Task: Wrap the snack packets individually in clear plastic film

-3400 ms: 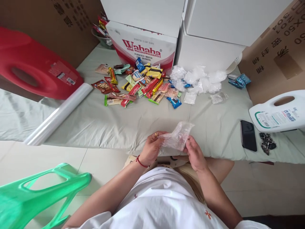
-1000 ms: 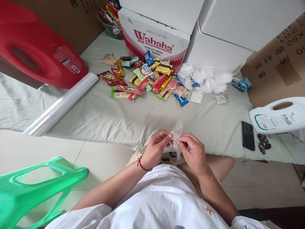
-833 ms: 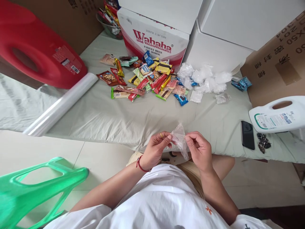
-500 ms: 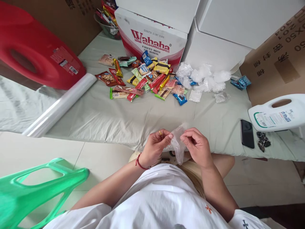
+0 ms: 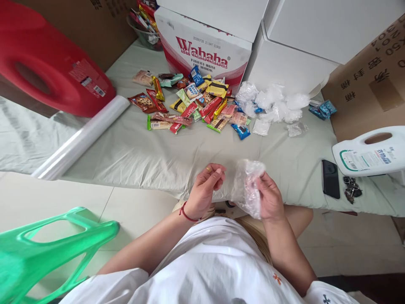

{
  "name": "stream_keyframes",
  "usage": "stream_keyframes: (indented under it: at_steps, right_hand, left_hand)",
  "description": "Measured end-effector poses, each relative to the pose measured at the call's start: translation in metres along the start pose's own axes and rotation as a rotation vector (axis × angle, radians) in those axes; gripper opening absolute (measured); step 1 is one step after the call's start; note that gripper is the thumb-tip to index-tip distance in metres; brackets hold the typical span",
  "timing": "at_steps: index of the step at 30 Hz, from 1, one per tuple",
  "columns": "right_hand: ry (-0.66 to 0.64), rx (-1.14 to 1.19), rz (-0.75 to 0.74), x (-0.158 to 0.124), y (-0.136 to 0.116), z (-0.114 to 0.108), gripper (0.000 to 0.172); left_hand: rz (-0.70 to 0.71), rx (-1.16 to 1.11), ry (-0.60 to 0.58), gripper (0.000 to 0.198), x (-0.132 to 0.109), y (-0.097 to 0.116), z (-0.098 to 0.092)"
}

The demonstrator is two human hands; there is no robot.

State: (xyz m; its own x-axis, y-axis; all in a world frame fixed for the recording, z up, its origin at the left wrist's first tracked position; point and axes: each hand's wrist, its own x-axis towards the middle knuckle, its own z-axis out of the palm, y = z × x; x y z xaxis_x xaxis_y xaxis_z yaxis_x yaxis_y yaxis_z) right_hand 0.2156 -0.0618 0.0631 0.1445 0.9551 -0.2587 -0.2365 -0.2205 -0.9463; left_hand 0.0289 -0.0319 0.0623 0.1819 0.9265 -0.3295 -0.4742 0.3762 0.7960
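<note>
Our right hand (image 5: 271, 196) has its grip clamped on one side of a crumpled clear plastic bag (image 5: 247, 188), over the near edge of the cloth-covered bench (image 5: 152, 160). Our left hand (image 5: 207, 185) is apart from it, fingers curled together. Held one-sidedly, the slippery film could slide free and fall past that edge, or tear if pinched too hard.

Pale tiles (image 5: 139, 202) surrounded my green stool (image 5: 98, 230); beyond it I had, probably, a cloth-draped table (image 5: 142, 160).
</note>
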Motion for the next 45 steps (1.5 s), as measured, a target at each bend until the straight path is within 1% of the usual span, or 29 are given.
stream_keyframes:
  at_steps: [2, 3, 5, 7, 9, 11, 14, 16, 17, 19, 21, 23, 24, 25, 26, 27, 28, 29, 30, 31, 33, 34, 35, 36, 38, 41, 43, 45]
  right_hand:
    - [0.066, 0.184, 0.061, 0.003, 0.000, -0.006, 0.039]
    - [0.078, 0.234, 0.082, 0.004, 0.001, -0.008, 0.037]
    - [0.062, 0.262, 0.093, 0.008, 0.005, -0.013, 0.032]
    - [0.036, 0.251, 0.062, 0.014, 0.011, -0.016, 0.029]
    - [0.041, 0.271, 0.038, 0.020, 0.017, -0.019, 0.025]
    - [0.086, 0.334, 0.042, 0.025, 0.021, -0.020, 0.021]
    - [0.142, 0.368, 0.035, 0.027, 0.025, -0.021, 0.023]
    - [0.173, 0.339, 0.013, 0.027, 0.026, -0.020, 0.026]
    - [0.192, 0.328, 0.005, 0.027, 0.027, -0.019, 0.027]
    - [0.237, 0.329, 0.002, 0.027, 0.030, -0.019, 0.029]
    - [0.264, 0.337, 0.017, 0.027, 0.031, -0.021, 0.032]
    - [0.267, 0.284, 0.040, 0.027, 0.030, -0.026, 0.035]
    - [0.286, 0.219, 0.023, 0.026, 0.028, -0.028, 0.035]
    - [0.329, 0.123, -0.030, 0.024, 0.024, -0.030, 0.035]
    - [0.396, 0.005, -0.125, 0.020, 0.018, -0.032, 0.035]
    - [0.471, -0.119, -0.253, 0.016, 0.012, -0.032, 0.034]
    - [0.517, -0.239, -0.386, 0.012, 0.005, -0.032, 0.033]
    - [0.499, -0.356, -0.496, 0.007, -0.002, -0.029, 0.032]
    - [0.404, -0.474, -0.562, 0.003, -0.009, -0.025, 0.030]
    - [0.256, -0.585, -0.587, -0.001, -0.014, -0.021, 0.028]
    - [-0.065, -0.751, -0.542, -0.003, -0.018, -0.010, 0.020]
    - [-0.166, -0.789, -0.500, -0.002, -0.017, -0.005, 0.016]
    - [-0.205, -0.784, -0.457, 0.000, -0.014, -0.002, 0.014]
    - [-0.189, -0.737, -0.412, 0.003, -0.010, -0.001, 0.016]
    - [-0.058, -0.568, -0.322, 0.008, -0.002, -0.005, 0.021]
    - [0.194, -0.240, -0.237, 0.011, 0.006, -0.019, 0.027]
    - [0.284, -0.048, -0.194, 0.006, 0.010, -0.028, 0.028]
    - [0.316, 0.067, -0.136, -0.006, 0.016, -0.036, 0.030]
  left_hand:
    - [-0.043, 0.001, 0.036, 0.042, 0.002, -0.005, -0.005]
    - [-0.085, -0.016, 0.018, 0.044, 0.003, -0.009, -0.007]
    - [-0.212, -0.086, -0.094, 0.050, 0.002, -0.017, -0.009]
    - [-0.337, -0.158, -0.232, 0.057, -0.001, -0.023, -0.009]
    - [-0.407, -0.191, -0.324, 0.064, -0.005, -0.025, -0.009]
    - [-0.397, -0.174, -0.358, 0.068, -0.010, -0.025, -0.010]
    - [-0.309, -0.039, -0.378, 0.065, -0.016, -0.022, -0.008]
    - [-0.267, 0.049, -0.370, 0.061, -0.018, -0.022, -0.005]
    - [-0.261, 0.064, -0.348, 0.057, -0.018, -0.021, -0.002]
    - [-0.251, 0.029, -0.258, 0.048, -0.016, -0.020, 0.002]
    - [-0.237, -0.027, -0.164, 0.045, -0.012, -0.019, 0.004]
    - [-0.229, -0.058, -0.121, 0.044, -0.009, -0.017, 0.004]
    - [-0.224, -0.061, -0.114, 0.043, -0.008, -0.017, 0.003]
    - [-0.218, -0.058, -0.111, 0.043, -0.008, -0.017, 0.003]
    - [-0.210, -0.050, -0.110, 0.044, -0.007, -0.018, 0.002]
    - [-0.198, -0.041, -0.109, 0.044, -0.007, -0.019, 0.001]
    - [-0.185, -0.030, -0.111, 0.045, -0.007, -0.020, 0.000]
    - [-0.173, -0.016, -0.118, 0.045, -0.008, -0.022, 0.000]
    - [-0.161, -0.001, -0.129, 0.046, -0.008, -0.023, 0.000]
    - [-0.149, 0.017, -0.144, 0.046, -0.008, -0.024, 0.000]
    - [-0.114, 0.066, -0.166, 0.045, -0.008, -0.025, 0.001]
    - [-0.092, 0.091, -0.170, 0.045, -0.007, -0.024, 0.001]
    - [-0.068, 0.113, -0.164, 0.045, -0.007, -0.023, 0.000]
    - [-0.045, 0.127, -0.150, 0.044, -0.006, -0.022, -0.002]
    - [-0.010, 0.106, -0.101, 0.039, -0.004, -0.018, -0.007]
    - [-0.020, -0.038, -0.040, 0.027, 0.001, -0.010, -0.019]
    - [-0.043, -0.154, -0.021, 0.021, 0.006, -0.004, -0.026]
    - [-0.061, -0.252, 0.003, 0.022, 0.013, 0.003, -0.032]
